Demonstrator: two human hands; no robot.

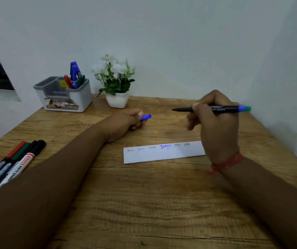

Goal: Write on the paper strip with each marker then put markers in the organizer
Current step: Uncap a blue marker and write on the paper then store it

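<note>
— Where was the marker at that moment?

— The black marker (221, 109) lay level in the air above the far right part of the table (144, 203), tip pointing left, uncapped, with a blue and green end on the right. The right hand (214, 126) held it, fingers (196, 106) curled round the barrel.

— And its cap?

— A blue cap (146, 117) stuck out of the left hand (124, 124), whose fingers were clamped on it. That hand rested on the table, just beyond the paper.

— The paper strip?

— The white paper strip (162, 155) lay flat on the table between the two hands, its right end hidden behind the right hand. It bore a row of small written words; the fourth, in blue, was the boldest.

— The organizer?

— The grey and white organizer (63, 97) stood at the far left corner of the table by the wall. In its right rear compartment stood red, blue and green markers (74, 76), upright or slightly tilted.

— Anything else?

— A group of markers (18, 159) lay side by side at the left edge of the table, with red, green and black caps, partly hidden by the left forearm. A white pot of white flowers (115, 81) stood just right of the organizer. A red thread band (228, 162) circled the right wrist.
</note>
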